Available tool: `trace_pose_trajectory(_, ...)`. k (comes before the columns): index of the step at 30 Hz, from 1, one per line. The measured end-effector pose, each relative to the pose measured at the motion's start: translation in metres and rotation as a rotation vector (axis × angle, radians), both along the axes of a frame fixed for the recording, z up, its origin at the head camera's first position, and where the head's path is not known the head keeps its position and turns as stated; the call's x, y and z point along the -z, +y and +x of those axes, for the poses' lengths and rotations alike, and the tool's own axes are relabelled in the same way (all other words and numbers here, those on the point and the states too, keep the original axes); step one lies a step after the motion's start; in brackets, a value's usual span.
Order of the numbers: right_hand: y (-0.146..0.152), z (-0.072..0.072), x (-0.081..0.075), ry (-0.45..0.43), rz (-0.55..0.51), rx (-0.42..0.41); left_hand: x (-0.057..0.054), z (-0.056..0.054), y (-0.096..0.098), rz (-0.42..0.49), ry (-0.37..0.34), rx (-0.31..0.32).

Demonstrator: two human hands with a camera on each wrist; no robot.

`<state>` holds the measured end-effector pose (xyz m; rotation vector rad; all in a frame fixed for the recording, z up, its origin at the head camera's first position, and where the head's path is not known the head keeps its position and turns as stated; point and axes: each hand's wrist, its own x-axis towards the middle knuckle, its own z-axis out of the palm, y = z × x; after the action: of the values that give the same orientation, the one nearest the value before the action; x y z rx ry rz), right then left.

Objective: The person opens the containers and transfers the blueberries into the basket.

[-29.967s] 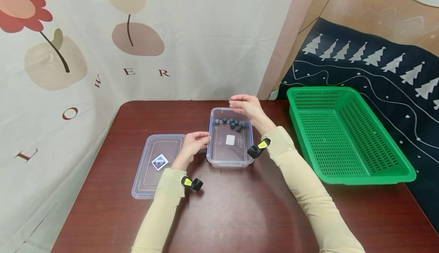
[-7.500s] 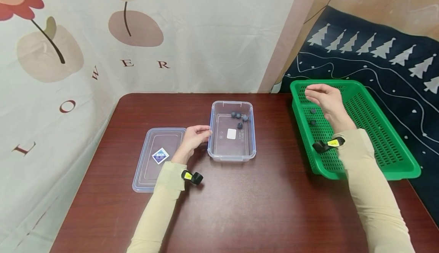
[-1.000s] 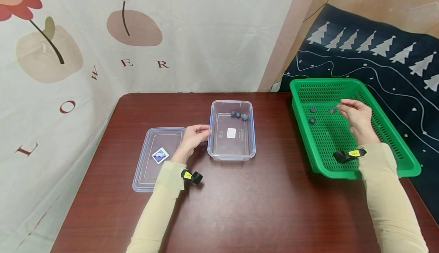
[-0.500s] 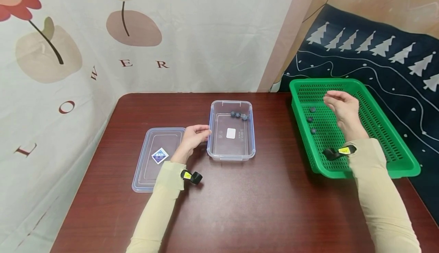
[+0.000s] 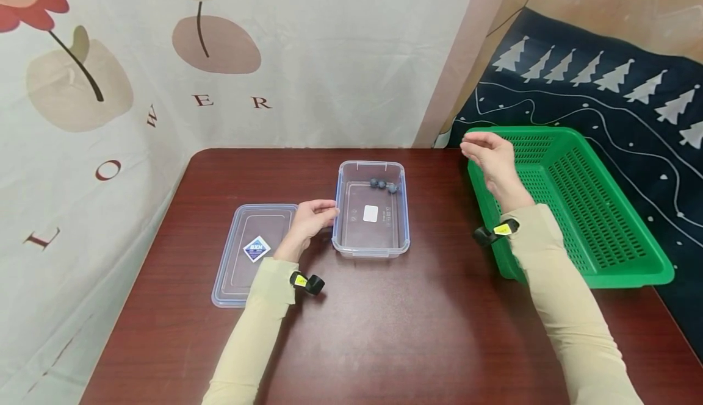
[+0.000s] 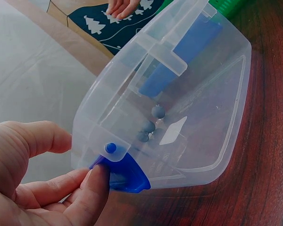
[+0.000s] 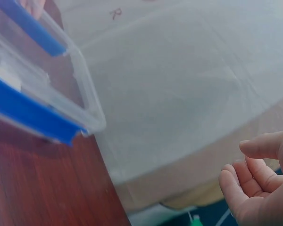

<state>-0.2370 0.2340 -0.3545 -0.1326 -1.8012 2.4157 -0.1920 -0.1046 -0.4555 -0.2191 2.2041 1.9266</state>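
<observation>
White curtain (image 5: 329,57) behind clear box (image 5: 370,252), letters L, O, W, E, R readable. Brown table (image 5: 351,319) under box. Green basket (image 5: 598,222) right of box. Lid (image 5: 236,283) left of box. Left hand (image 5: 307,227) pinches box's left side at blue latch (image 6: 125,174). Right hand (image 5: 494,164) between box and basket's middle, above basket's left rim, fingers loosely bent, thumb apart. Lid sticker (image 5: 256,249) reads "BXH". White label (image 5: 370,213) in box, fine print beside it illegible. Three dark-blue balls (image 5: 381,184) inside box, far end.

By its blue clip (image 6: 128,176) I pinch the upright clear box (image 5: 371,252), three blueberries (image 5: 382,185) inside, left of the green basket (image 5: 631,280).
</observation>
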Motion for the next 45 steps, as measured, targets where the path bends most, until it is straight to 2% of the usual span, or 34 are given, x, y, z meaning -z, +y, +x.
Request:
trace_pose_trajectory(4, -0.018, -0.004, 0.003, -0.013, 0.049, -0.027, 0.0, 0.0, 0.0, 0.007, 0.002, 0.0)
trace_pose_trajectory(10, -0.045, -0.009, 0.01, -0.093, 0.188, -0.043, -0.001, 0.0, -0.001, 0.027, 0.014, 0.003)
trace_pose_trajectory(18, -0.083, -0.012, 0.025, -0.109, 0.323, -0.102, 0.0, 0.0, 0.0, 0.043, 0.008, 0.0)
trace_pose_trajectory(25, -0.11, -0.011, 0.037, -0.111, 0.33, -0.146, 0.001, -0.001, 0.0, 0.035, 0.013, 0.004)
trace_pose_trajectory(32, -0.136, -0.015, 0.05, -0.138, 0.251, -0.137, 0.001, -0.001, -0.001, 0.047, 0.025, 0.008)
trace_pose_trajectory(40, -0.153, -0.02, 0.065, -0.235, 0.346, -0.097, -0.001, -0.001, 0.0, 0.035, -0.003, 0.002)
trace_pose_trajectory(45, -0.154, -0.022, 0.071, -0.279, 0.501, -0.066, -0.001, 0.0, 0.0, 0.011, -0.015, 0.003)
